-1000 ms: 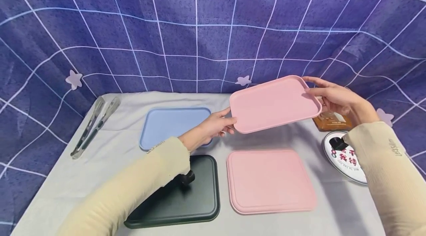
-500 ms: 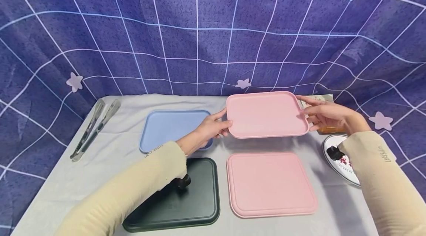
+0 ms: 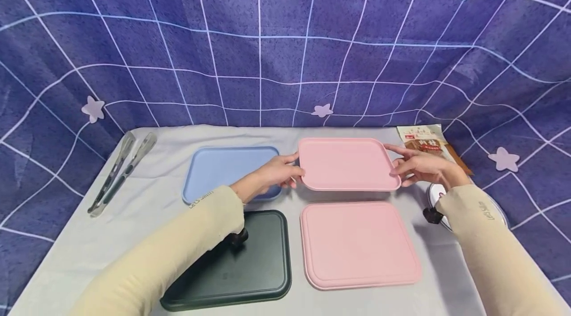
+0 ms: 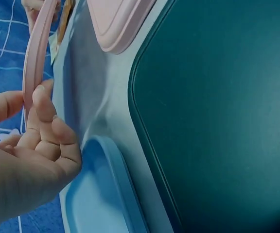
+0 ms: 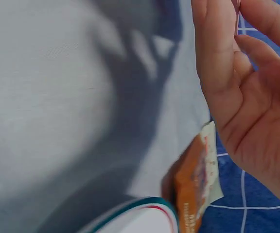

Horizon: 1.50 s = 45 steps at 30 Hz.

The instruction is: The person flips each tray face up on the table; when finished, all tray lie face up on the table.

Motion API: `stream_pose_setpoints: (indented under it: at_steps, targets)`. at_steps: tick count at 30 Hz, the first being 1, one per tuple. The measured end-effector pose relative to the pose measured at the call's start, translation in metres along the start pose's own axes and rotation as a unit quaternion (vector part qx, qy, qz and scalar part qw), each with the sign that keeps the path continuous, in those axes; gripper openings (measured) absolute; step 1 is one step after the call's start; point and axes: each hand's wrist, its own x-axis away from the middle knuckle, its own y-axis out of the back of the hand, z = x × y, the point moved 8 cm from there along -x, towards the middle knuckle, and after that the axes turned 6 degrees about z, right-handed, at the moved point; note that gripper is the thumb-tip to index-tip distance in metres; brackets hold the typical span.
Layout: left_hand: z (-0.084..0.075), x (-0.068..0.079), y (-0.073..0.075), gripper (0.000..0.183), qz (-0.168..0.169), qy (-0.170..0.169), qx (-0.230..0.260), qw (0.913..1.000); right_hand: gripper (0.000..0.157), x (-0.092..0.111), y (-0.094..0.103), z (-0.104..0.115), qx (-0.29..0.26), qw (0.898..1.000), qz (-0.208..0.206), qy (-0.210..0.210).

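A shallow pink tray (image 3: 348, 165) is held level between both hands near the back of the table, slightly above the white cloth. My left hand (image 3: 278, 171) pinches its left edge, thumb on one side and fingers on the other, as the left wrist view shows. The right hand (image 3: 421, 165) grips the opposite edge between thumb and fingers; only a sliver of the tray shows in the right wrist view. Directly in front of it lies a pink rectangular board or lid (image 3: 359, 246). A blue tray (image 3: 223, 170) lies beside and partly behind the left hand.
A dark green tray-like panel (image 3: 250, 261) lies front left, partly under the left sleeve. Metal tongs (image 3: 122, 172) rest at the far left. At the right are a brown food packet (image 3: 421, 141) and a round white lettered plate (image 3: 436, 193), partly hidden by the right sleeve. A blue curtain (image 3: 285, 48) hangs behind.
The pink tray has come down toward the cloth and shifted a little left, going from tilted to level. Both hands moved with it, uncovering more of the food packet.
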Motion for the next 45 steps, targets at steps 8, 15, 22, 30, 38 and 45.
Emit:
stream_pose_setpoints:
  at_steps: [8, 15, 22, 30, 38, 45]
  targets:
    - [0.001, -0.005, -0.002, 0.079, 0.013, 0.019, -0.009, 0.9997, 0.092, -0.013, 0.006, -0.015, 0.027, 0.999, -0.028, -0.025]
    - [0.005, -0.008, -0.001, 0.080, 0.015, 0.039, -0.029, 0.9987, 0.088, -0.020, 0.007, -0.020, 0.029, 0.998, -0.045, -0.044]
    - [0.007, -0.009, -0.002, 0.080, 0.009, 0.050, -0.033, 0.9981, 0.091, -0.024, 0.002, -0.022, 0.015, 0.998, -0.026, -0.052]
    - [0.006, -0.007, 0.000, 0.086, 0.010, 0.061, -0.070, 0.9956, 0.096, -0.026, -0.001, -0.022, 0.010, 0.998, -0.003, -0.057]
    - [0.007, -0.008, -0.001, 0.084, -0.001, 0.062, -0.082, 0.9947, 0.100, -0.027, -0.003, -0.024, -0.005, 0.999, 0.014, -0.052]
    - [0.007, -0.008, -0.002, 0.084, -0.001, 0.063, -0.088, 0.9941, 0.100, -0.026, -0.004, -0.025, 0.018, 0.998, 0.014, -0.063]
